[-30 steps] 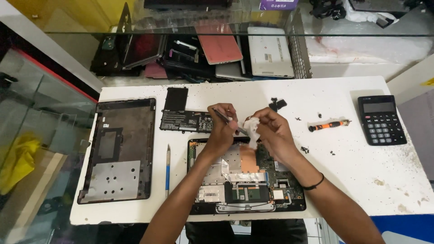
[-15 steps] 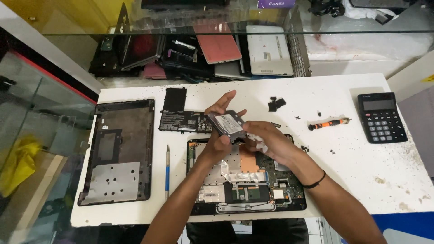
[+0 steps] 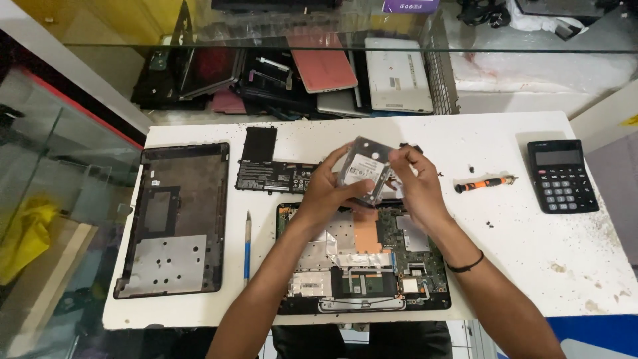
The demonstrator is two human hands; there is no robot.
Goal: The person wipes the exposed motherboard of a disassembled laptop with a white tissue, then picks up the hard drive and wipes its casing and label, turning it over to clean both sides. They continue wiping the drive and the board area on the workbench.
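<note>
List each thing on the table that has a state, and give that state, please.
Laptop: opened, back cover off, board exposed.
Back cover: removed, lying inner side up.
Battery: out of laptop, flat on table.
Hard drive: lifted, held by left hand and right hand.
Screwdriver: lying unused.
Calculator: display blank.

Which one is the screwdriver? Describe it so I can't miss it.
On the white table, look right of the opened laptop, toward the black calculator. The screwdriver lies flat between them, alone; its orange-and-black handle sets it apart.
</note>
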